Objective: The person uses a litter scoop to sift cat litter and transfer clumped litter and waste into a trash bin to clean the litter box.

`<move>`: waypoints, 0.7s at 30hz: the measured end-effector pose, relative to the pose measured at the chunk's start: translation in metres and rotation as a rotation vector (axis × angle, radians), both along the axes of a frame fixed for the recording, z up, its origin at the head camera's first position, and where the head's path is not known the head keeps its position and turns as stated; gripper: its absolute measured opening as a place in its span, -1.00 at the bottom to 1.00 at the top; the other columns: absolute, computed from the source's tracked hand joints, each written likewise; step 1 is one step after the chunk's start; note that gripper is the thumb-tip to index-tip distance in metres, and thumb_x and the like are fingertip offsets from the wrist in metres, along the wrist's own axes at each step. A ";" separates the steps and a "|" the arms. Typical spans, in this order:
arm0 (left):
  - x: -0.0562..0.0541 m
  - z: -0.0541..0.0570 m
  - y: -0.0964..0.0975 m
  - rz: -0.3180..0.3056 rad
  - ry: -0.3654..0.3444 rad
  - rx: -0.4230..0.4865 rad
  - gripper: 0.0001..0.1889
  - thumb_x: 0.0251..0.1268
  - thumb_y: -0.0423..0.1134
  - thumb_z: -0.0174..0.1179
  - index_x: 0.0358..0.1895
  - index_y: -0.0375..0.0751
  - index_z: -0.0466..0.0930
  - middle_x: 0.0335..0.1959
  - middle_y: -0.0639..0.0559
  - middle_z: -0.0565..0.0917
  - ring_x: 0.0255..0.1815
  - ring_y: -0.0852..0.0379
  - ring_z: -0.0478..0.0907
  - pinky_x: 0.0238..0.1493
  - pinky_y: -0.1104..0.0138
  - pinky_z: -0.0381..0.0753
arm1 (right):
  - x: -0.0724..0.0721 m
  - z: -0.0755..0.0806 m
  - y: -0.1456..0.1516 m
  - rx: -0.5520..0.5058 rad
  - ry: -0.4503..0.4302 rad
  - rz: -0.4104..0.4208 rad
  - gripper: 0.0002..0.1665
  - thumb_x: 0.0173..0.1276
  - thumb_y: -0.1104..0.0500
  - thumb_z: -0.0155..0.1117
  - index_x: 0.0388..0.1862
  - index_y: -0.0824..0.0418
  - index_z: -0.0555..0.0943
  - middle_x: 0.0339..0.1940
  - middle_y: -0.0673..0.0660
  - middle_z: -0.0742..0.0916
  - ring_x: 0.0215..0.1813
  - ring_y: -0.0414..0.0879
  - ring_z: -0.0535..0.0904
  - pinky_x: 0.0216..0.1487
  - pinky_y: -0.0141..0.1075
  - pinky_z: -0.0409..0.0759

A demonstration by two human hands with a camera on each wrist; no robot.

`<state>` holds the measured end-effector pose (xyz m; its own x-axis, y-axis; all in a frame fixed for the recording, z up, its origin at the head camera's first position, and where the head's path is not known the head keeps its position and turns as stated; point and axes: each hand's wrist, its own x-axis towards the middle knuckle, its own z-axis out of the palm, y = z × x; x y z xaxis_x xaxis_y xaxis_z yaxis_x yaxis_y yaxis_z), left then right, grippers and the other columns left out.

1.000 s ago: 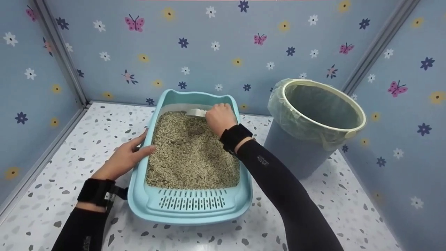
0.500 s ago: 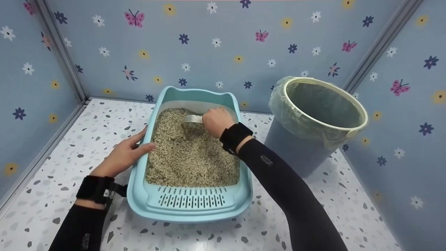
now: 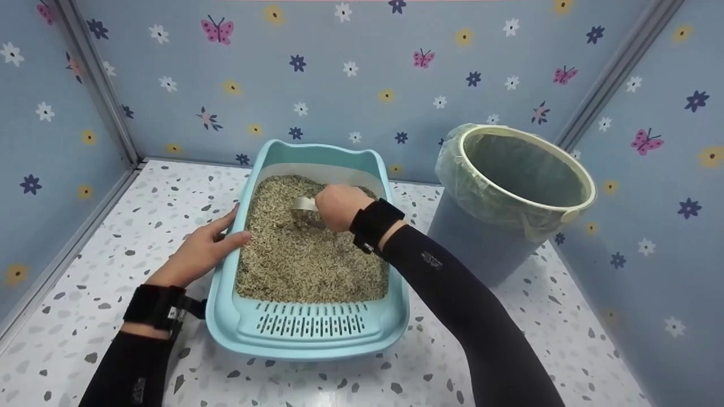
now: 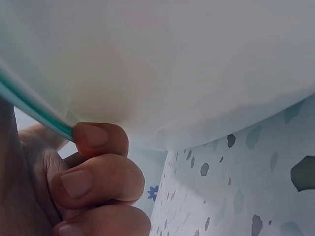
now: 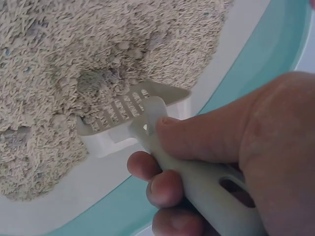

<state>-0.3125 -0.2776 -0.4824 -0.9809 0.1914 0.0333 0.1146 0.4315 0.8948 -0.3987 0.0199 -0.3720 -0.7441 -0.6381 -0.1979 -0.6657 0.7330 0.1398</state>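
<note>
A light blue litter box sits on the speckled surface, filled with tan pellet litter. My left hand grips its left rim, thumb over the edge; in the left wrist view the fingers curl beneath that rim. In my right hand is a pale slotted litter scoop, held by the handle with the thumb pressed on top. The scoop's head is partly sunk in the litter toward the back of the box. Darker clumped litter lies just ahead of its slots.
To the right of the box stands a blue-grey trash bin with a cream ring and a translucent green liner folded over its top. Patterned blue panels enclose the back and both sides.
My right hand has drawn the scoop through the litter toward the front of the box and slightly left. The left hand keeps its hold on the rim.
</note>
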 end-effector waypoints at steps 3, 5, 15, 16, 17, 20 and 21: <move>0.000 0.000 0.000 -0.002 -0.004 0.010 -0.12 0.70 0.26 0.22 0.86 0.20 -0.02 0.28 -0.46 0.71 0.11 -0.22 0.79 0.00 0.25 0.80 | 0.004 0.005 -0.002 -0.006 -0.054 0.015 -0.84 0.75 0.24 0.19 -0.09 0.25 0.67 -0.32 0.10 0.59 -0.35 -0.03 0.43 -0.28 -0.17 0.48; 0.000 0.000 -0.001 -0.004 -0.010 0.019 -0.12 0.70 0.26 0.21 0.86 0.21 -0.02 0.26 -0.44 0.72 0.11 -0.20 0.79 0.01 0.26 0.79 | 0.007 0.007 -0.004 -0.006 -0.074 0.039 -0.87 0.71 0.26 0.22 -0.12 0.24 0.65 -0.32 0.09 0.58 -0.33 -0.03 0.44 -0.24 -0.17 0.51; 0.002 -0.002 0.000 0.001 -0.014 0.035 -0.12 0.69 0.24 0.24 0.85 0.20 0.00 0.27 -0.48 0.71 0.08 -0.23 0.80 -0.02 0.23 0.83 | 0.037 0.005 -0.005 0.059 -0.029 0.168 -0.90 0.49 0.38 0.32 -0.23 0.21 0.63 -0.31 0.08 0.61 -0.34 -0.02 0.48 -0.17 -0.09 0.77; 0.002 -0.002 0.000 0.000 -0.015 0.034 -0.11 0.69 0.24 0.24 0.85 0.20 0.00 0.27 -0.49 0.70 0.09 -0.23 0.80 -0.02 0.23 0.83 | 0.041 0.006 -0.003 0.065 -0.030 0.171 -0.90 0.48 0.39 0.32 -0.22 0.22 0.65 -0.30 0.08 0.62 -0.35 -0.02 0.49 -0.19 -0.09 0.77; 0.001 -0.002 0.001 0.000 -0.014 0.032 -0.11 0.69 0.24 0.24 0.85 0.20 0.00 0.28 -0.49 0.70 0.09 -0.23 0.79 -0.03 0.23 0.83 | 0.044 0.007 -0.001 0.070 -0.027 0.180 -0.91 0.48 0.39 0.31 -0.21 0.23 0.68 -0.29 0.09 0.63 -0.35 -0.03 0.49 -0.20 -0.10 0.77; 0.000 -0.002 0.001 -0.005 -0.012 0.028 -0.11 0.69 0.23 0.24 0.86 0.20 -0.01 0.28 -0.48 0.70 0.09 -0.23 0.79 -0.03 0.23 0.83 | 0.055 0.013 0.005 0.081 -0.019 0.218 -0.89 0.44 0.41 0.32 -0.16 0.27 0.73 -0.20 0.12 0.67 -0.32 -0.03 0.52 -0.21 -0.12 0.78; 0.000 -0.002 0.001 -0.006 -0.012 0.028 -0.11 0.69 0.24 0.24 0.86 0.21 -0.01 0.27 -0.47 0.71 0.09 -0.23 0.79 -0.03 0.23 0.82 | 0.058 0.016 0.008 0.081 -0.020 0.231 -0.87 0.43 0.42 0.32 -0.14 0.28 0.74 -0.17 0.13 0.68 -0.31 -0.03 0.53 -0.19 -0.13 0.78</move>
